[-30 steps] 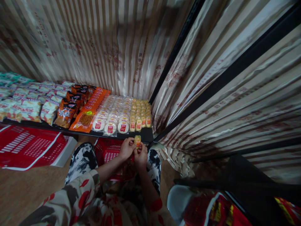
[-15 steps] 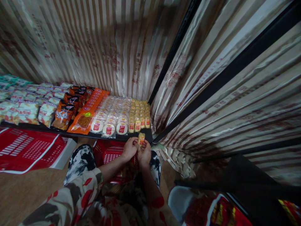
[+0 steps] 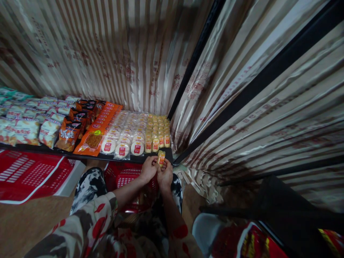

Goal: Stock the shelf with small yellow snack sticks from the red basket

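Note:
Both my hands hold one small yellow wrapped snack (image 3: 161, 158) with a red label, just in front of the black shelf edge (image 3: 150, 158). My left hand (image 3: 148, 168) pinches its left side and my right hand (image 3: 165, 174) its right side. Right behind it on the shelf lie rows of the same yellow snacks (image 3: 157, 132). Beside them are round white cakes (image 3: 126, 136) in clear wrap. A red basket (image 3: 124, 177) sits below my hands, between my knees.
Further left on the shelf lie a long orange pack (image 3: 100, 127), dark orange bags (image 3: 72, 127) and white bags (image 3: 24, 123). Striped curtains (image 3: 129, 53) hang behind and to the right. A red crate (image 3: 29, 172) stands at left, a white stool (image 3: 204, 229) at lower right.
My hands have risen slightly with the yellow snack, toward the shelf's front right corner. The view has shifted a little to the right.

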Action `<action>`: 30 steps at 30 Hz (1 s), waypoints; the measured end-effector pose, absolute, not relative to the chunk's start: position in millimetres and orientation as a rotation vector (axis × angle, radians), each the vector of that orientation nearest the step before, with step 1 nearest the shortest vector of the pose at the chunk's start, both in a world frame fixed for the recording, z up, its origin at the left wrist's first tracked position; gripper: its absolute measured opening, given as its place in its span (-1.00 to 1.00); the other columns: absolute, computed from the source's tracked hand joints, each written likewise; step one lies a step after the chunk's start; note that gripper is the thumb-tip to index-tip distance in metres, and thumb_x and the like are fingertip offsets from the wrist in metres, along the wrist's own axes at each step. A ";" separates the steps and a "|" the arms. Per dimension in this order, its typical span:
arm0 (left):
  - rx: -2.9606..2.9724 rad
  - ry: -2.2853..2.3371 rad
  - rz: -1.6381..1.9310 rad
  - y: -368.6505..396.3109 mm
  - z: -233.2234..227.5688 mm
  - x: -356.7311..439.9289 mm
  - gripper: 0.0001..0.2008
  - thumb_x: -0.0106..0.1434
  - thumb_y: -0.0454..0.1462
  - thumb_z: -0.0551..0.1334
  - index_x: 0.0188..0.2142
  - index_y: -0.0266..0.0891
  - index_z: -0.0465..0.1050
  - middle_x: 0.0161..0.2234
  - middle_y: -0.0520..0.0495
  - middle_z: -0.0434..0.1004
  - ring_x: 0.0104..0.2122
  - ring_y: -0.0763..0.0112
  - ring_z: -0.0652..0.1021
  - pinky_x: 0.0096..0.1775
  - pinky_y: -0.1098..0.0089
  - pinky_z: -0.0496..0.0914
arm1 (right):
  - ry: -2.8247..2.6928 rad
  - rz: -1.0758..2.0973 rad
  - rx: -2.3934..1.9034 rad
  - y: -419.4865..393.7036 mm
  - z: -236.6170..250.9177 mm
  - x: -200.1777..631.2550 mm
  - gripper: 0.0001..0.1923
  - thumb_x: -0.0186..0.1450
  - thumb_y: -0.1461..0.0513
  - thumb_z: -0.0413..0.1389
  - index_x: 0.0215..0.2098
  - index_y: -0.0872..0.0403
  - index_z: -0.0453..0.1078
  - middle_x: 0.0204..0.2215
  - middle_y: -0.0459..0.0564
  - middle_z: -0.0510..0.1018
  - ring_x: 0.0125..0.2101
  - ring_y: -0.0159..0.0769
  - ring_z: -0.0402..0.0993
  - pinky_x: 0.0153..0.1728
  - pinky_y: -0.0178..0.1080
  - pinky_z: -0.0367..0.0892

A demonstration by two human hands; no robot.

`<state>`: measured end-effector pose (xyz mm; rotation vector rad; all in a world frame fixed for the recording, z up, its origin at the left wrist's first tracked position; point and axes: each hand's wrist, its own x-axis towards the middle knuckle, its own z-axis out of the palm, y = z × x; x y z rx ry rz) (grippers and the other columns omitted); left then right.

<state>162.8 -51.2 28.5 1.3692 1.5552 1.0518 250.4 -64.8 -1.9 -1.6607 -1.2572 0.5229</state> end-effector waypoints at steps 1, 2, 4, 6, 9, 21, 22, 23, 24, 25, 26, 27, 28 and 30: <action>1.367 1.557 1.046 -50.2 30.0 163.2 -0.68 0.09 -0.46 0.12 -0.16 -0.30 0.46 -0.27 -0.06 0.42 -0.25 0.45 0.46 -0.13 0.46 0.34 | -1.249 0.547 -1.655 -64.0 -0.8 250.6 -0.59 0.13 0.14 0.04 -0.07 0.12 0.29 -0.23 0.09 0.46 -0.34 -0.26 0.46 -0.28 -0.20 0.40; 1.365 1.560 1.040 -49.3 31.3 163.5 -0.68 0.09 -0.46 0.12 -0.16 -0.30 0.46 -0.27 -0.07 0.43 -0.26 0.45 0.46 -0.13 0.46 0.34 | -1.241 0.567 -1.649 -63.3 0.4 250.7 -0.59 0.12 0.14 0.04 -0.07 0.12 0.29 -0.22 0.10 0.46 -0.34 -0.26 0.46 -0.29 -0.21 0.40; 1.360 1.572 1.030 -47.5 32.9 164.0 -0.68 0.08 -0.46 0.12 -0.16 -0.31 0.46 -0.27 -0.07 0.43 -0.26 0.45 0.46 -0.13 0.45 0.34 | -1.230 0.594 -1.641 -61.8 3.1 250.9 -0.58 0.12 0.14 0.04 -0.08 0.13 0.29 -0.21 0.11 0.45 -0.33 -0.26 0.45 -0.30 -0.22 0.39; 1.362 1.581 1.025 -45.8 33.2 164.4 -0.67 0.06 -0.47 0.13 -0.16 -0.30 0.46 -0.27 -0.07 0.43 -0.26 0.45 0.46 -0.13 0.45 0.35 | -1.226 0.607 -1.647 -60.1 6.0 251.4 -0.59 0.12 0.14 0.04 -0.09 0.15 0.29 -0.23 0.12 0.45 -0.35 -0.27 0.45 -0.31 -0.23 0.39; 1.375 1.591 1.030 -42.7 31.4 165.1 -0.68 0.06 -0.46 0.14 -0.17 -0.29 0.46 -0.26 -0.07 0.44 -0.25 0.46 0.47 -0.11 0.46 0.34 | -1.239 0.605 -1.668 -57.3 9.9 252.5 -0.58 0.11 0.13 0.04 -0.10 0.18 0.31 -0.25 0.15 0.46 -0.34 -0.26 0.44 -0.31 -0.23 0.39; 1.377 1.685 0.850 -24.4 35.6 168.0 -0.72 0.07 -0.43 0.13 -0.22 -0.27 0.49 -0.28 -0.07 0.54 -0.27 0.42 0.50 -0.17 0.45 0.34 | -1.316 0.537 -1.770 -48.1 13.7 252.8 -0.60 0.15 0.12 0.04 -0.10 0.16 0.34 -0.33 0.10 0.51 -0.35 -0.20 0.44 -0.25 -0.19 0.36; 1.382 1.683 0.848 -24.2 37.2 168.1 -0.72 0.08 -0.43 0.13 -0.22 -0.27 0.49 -0.28 -0.08 0.54 -0.27 0.41 0.50 -0.17 0.43 0.34 | -1.314 0.527 -1.764 -47.8 12.9 252.3 -0.60 0.15 0.13 0.04 -0.08 0.16 0.33 -0.33 0.10 0.51 -0.35 -0.20 0.44 -0.24 -0.18 0.35; 1.384 1.680 0.848 -24.2 38.6 168.2 -0.72 0.08 -0.42 0.14 -0.22 -0.28 0.50 -0.28 -0.09 0.54 -0.27 0.40 0.50 -0.16 0.42 0.34 | -1.313 0.517 -1.760 -47.7 12.0 251.8 -0.60 0.15 0.14 0.04 -0.07 0.16 0.33 -0.34 0.09 0.51 -0.35 -0.19 0.44 -0.24 -0.18 0.35; 1.380 1.679 0.851 -24.3 39.6 168.4 -0.73 0.07 -0.43 0.14 -0.22 -0.28 0.49 -0.28 -0.09 0.54 -0.27 0.39 0.50 -0.16 0.42 0.34 | -1.312 0.509 -1.760 -47.7 11.2 251.4 -0.59 0.15 0.15 0.04 -0.07 0.16 0.33 -0.34 0.09 0.50 -0.35 -0.19 0.44 -0.24 -0.17 0.35; 1.372 1.680 0.857 -24.6 40.3 168.5 -0.72 0.07 -0.43 0.14 -0.21 -0.29 0.49 -0.27 -0.09 0.54 -0.27 0.39 0.50 -0.15 0.42 0.34 | -1.311 0.504 -1.759 -47.8 10.6 251.1 -0.59 0.15 0.16 0.04 -0.06 0.16 0.33 -0.35 0.09 0.50 -0.35 -0.19 0.44 -0.24 -0.17 0.35; 1.362 1.681 0.868 -24.9 40.8 168.6 -0.72 0.07 -0.44 0.15 -0.21 -0.29 0.49 -0.27 -0.09 0.54 -0.26 0.40 0.50 -0.15 0.42 0.34 | -1.312 0.501 -1.756 -47.9 10.3 250.8 -0.58 0.15 0.16 0.04 -0.05 0.16 0.33 -0.34 0.09 0.49 -0.35 -0.19 0.44 -0.25 -0.17 0.35; 1.353 1.679 0.880 -25.1 41.1 168.7 -0.71 0.06 -0.44 0.15 -0.20 -0.28 0.48 -0.26 -0.09 0.54 -0.26 0.41 0.51 -0.14 0.43 0.34 | -1.311 0.500 -1.750 -47.9 10.4 250.6 -0.58 0.14 0.17 0.04 -0.04 0.16 0.33 -0.34 0.09 0.49 -0.35 -0.19 0.43 -0.26 -0.18 0.35; 1.344 1.674 0.892 -25.2 41.5 168.7 -0.70 0.06 -0.45 0.15 -0.20 -0.29 0.48 -0.26 -0.09 0.53 -0.26 0.42 0.51 -0.14 0.44 0.34 | -1.310 0.499 -1.745 -47.9 10.8 250.4 -0.57 0.14 0.17 0.04 -0.04 0.15 0.33 -0.32 0.09 0.48 -0.35 -0.20 0.43 -0.26 -0.18 0.35; 1.333 1.661 0.909 -25.0 42.1 168.7 -0.69 0.06 -0.46 0.14 -0.19 -0.30 0.47 -0.24 -0.10 0.53 -0.27 0.43 0.50 -0.15 0.44 0.35 | -1.304 0.500 -1.738 -47.3 12.6 250.0 -0.56 0.14 0.17 0.04 -0.03 0.15 0.32 -0.31 0.09 0.47 -0.35 -0.22 0.43 -0.24 -0.19 0.35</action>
